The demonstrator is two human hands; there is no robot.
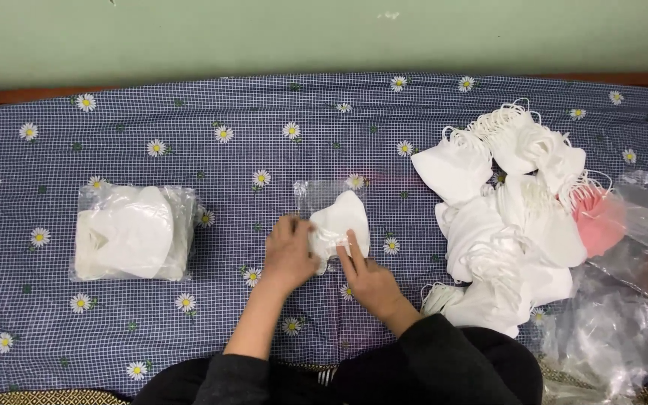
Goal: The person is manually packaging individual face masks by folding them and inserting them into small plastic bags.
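Both hands [288,253] [367,276] press a folded white mask [341,222].

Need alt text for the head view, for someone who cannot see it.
Two hands, the left hand and the right hand, press a white mask into a clear bag on a blue daisy-print cloth. A stack of bagged masks lies to the left, a heap of loose masks to the right.
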